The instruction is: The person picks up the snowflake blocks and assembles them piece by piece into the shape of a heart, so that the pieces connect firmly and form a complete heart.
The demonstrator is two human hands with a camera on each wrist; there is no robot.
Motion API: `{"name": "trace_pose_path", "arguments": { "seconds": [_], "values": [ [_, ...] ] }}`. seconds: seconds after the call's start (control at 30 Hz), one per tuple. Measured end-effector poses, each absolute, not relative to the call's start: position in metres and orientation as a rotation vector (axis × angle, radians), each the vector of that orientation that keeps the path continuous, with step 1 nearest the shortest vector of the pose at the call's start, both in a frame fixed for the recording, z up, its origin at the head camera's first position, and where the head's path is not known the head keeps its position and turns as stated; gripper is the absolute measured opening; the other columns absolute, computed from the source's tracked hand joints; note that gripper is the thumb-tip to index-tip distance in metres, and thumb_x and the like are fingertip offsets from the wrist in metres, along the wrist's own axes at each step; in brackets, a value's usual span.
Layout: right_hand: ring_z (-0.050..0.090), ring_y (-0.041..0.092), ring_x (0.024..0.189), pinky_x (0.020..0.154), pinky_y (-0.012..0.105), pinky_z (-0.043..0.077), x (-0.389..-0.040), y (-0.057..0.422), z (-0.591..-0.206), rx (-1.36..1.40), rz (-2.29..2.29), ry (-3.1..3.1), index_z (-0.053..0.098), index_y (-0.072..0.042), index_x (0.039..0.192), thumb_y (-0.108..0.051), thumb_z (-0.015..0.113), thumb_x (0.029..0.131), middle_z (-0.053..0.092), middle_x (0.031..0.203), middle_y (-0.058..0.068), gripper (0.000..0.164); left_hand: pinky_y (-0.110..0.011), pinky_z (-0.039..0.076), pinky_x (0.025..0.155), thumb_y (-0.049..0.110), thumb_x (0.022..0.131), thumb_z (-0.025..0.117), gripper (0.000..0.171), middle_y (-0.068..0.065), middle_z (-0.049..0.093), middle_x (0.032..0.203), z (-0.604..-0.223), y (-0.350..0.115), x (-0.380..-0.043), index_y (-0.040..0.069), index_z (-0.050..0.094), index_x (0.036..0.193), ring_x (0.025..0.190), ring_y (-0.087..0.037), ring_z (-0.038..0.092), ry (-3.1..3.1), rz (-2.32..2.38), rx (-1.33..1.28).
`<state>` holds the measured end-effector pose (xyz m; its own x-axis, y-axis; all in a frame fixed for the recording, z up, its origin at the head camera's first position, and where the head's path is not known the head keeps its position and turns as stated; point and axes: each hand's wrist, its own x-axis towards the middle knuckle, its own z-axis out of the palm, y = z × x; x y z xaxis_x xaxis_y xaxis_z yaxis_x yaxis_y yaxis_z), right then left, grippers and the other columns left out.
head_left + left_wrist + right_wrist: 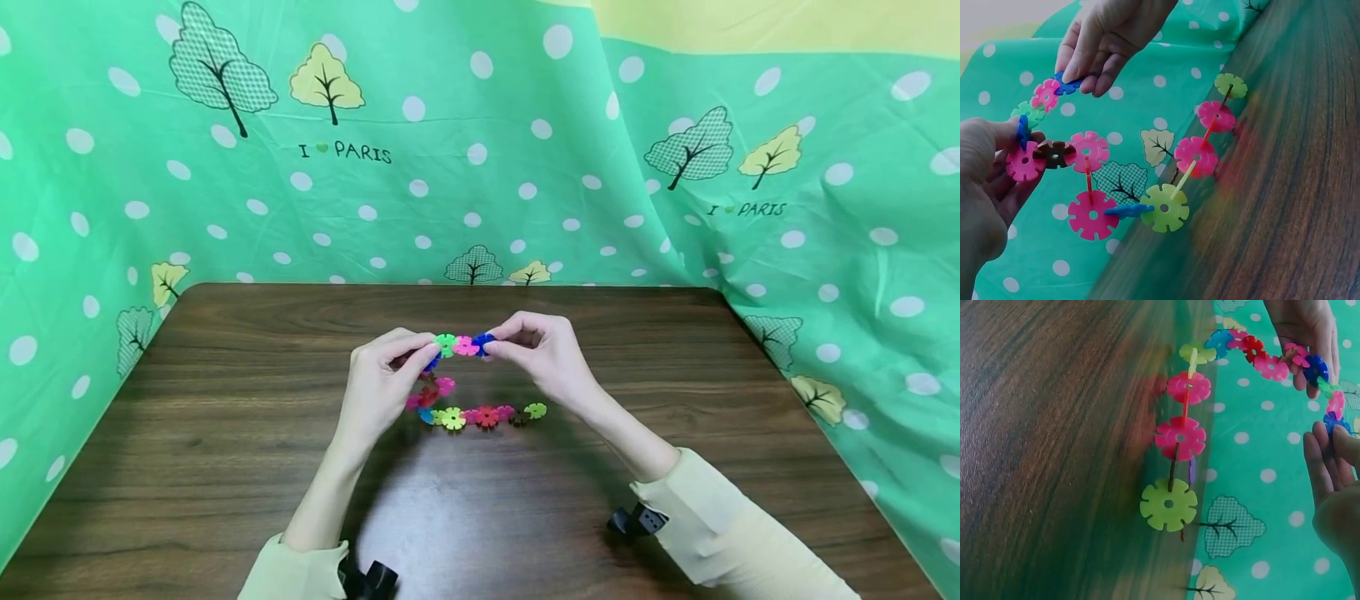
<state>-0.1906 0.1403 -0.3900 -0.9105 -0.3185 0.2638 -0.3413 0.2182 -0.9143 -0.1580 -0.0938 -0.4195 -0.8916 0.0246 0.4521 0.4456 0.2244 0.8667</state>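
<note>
A chain of slotted plastic flower discs (452, 418) in pink, green, blue, brown and yellow-green curves in a sideways U. My left hand (375, 383) pinches it between thumb and fingers, by a blue disc (1023, 130) beside a green disc (446, 345). A pink disc (465, 345) links that green one to a dark blue disc (482, 343) at the chain's end. Thumb and fingers of my right hand (551, 358) pinch this end disc. The other end is a yellow-green disc (1169, 505), hanging free of both hands. My fingertips partly cover the gripped discs.
A dark brown wooden table (225, 458) lies under the hands. Behind and beside it hangs a green dotted cloth (450, 183) printed with trees. Black devices are strapped at both wrists, below the pale sleeves (720, 525).
</note>
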Motion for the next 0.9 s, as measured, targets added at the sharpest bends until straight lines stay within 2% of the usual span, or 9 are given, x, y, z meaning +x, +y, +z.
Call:
{"name": "trace_pose_path", "arguments": {
  "seconds": [0.27, 0.47, 0.6, 0.67, 0.73, 0.83, 0.9],
  "values": [
    [0.078, 0.026, 0.08, 0.081, 0.043, 0.063, -0.2, 0.138, -0.387, 0.702, 1.823, -2.464, 0.078, -0.002, 0.106, -0.008, 0.075, 0.094, 0.079, 0.098, 0.018, 0.014, -0.022, 0.05, 0.064, 0.025, 0.096, 0.075, 0.01, -0.003, 0.074, 0.085, -0.418, -0.099, -0.156, 0.018, 0.077, 0.102, 0.071, -0.016, 0.062, -2.329, -1.798, -0.326],
    [0.077, 0.023, 0.077, 0.081, 0.039, 0.063, -0.207, 0.135, -0.38, 0.741, 1.822, -2.54, 0.078, -0.004, 0.111, -0.009, 0.073, 0.095, 0.078, 0.1, 0.017, 0.017, -0.029, 0.056, 0.075, 0.035, 0.1, 0.069, 0.017, -0.002, 0.076, 0.093, -0.419, -0.101, -0.159, 0.023, 0.074, 0.112, 0.079, -0.016, 0.068, -2.425, -1.808, -0.298],
    [0.075, 0.021, 0.075, 0.078, 0.035, 0.063, -0.209, 0.127, -0.379, 0.773, 1.827, -2.582, 0.078, -0.003, 0.111, -0.008, 0.072, 0.096, 0.078, 0.1, 0.018, 0.017, -0.038, 0.059, 0.081, 0.039, 0.101, 0.066, 0.025, -0.002, 0.077, 0.1, -0.419, -0.102, -0.16, 0.022, 0.075, 0.118, 0.085, -0.017, 0.068, -2.467, -1.788, -0.277],
    [0.075, 0.022, 0.076, 0.078, 0.034, 0.064, -0.21, 0.122, -0.38, 0.794, 1.845, -2.589, 0.078, -0.002, 0.112, -0.007, 0.072, 0.096, 0.077, 0.1, 0.019, 0.018, -0.039, 0.058, 0.082, 0.038, 0.102, 0.065, 0.028, -0.002, 0.077, 0.103, -0.418, -0.103, -0.161, 0.02, 0.076, 0.119, 0.087, -0.018, 0.067, -2.483, -1.784, -0.274],
    [0.075, 0.025, 0.077, 0.08, 0.04, 0.064, -0.211, 0.117, -0.38, 0.823, 1.873, -2.589, 0.077, -0.001, 0.112, -0.005, 0.071, 0.096, 0.076, 0.101, 0.019, 0.018, -0.036, 0.057, 0.081, 0.039, 0.102, 0.065, 0.029, -0.003, 0.078, 0.104, -0.418, -0.104, -0.161, 0.019, 0.076, 0.12, 0.088, -0.018, 0.065, -2.499, -1.784, -0.274],
    [0.075, 0.03, 0.079, 0.082, 0.049, 0.062, -0.211, 0.11, -0.382, 0.868, 1.895, -2.587, 0.077, 0.0, 0.113, -0.003, 0.071, 0.096, 0.074, 0.102, 0.019, 0.018, -0.031, 0.052, 0.076, 0.041, 0.101, 0.065, 0.028, -0.002, 0.076, 0.098, -0.418, -0.107, -0.162, 0.022, 0.077, 0.117, 0.085, -0.018, 0.062, -2.524, -1.793, -0.28],
    [0.075, 0.03, 0.079, 0.081, 0.051, 0.062, -0.211, 0.106, -0.382, 0.887, 1.902, -2.591, 0.076, 0.001, 0.112, -0.002, 0.07, 0.096, 0.073, 0.103, 0.018, 0.018, -0.029, 0.051, 0.074, 0.041, 0.1, 0.066, 0.027, -0.001, 0.075, 0.094, -0.418, -0.108, -0.163, 0.022, 0.078, 0.115, 0.082, -0.018, 0.061, -2.532, -1.808, -0.293]
  ]
}}
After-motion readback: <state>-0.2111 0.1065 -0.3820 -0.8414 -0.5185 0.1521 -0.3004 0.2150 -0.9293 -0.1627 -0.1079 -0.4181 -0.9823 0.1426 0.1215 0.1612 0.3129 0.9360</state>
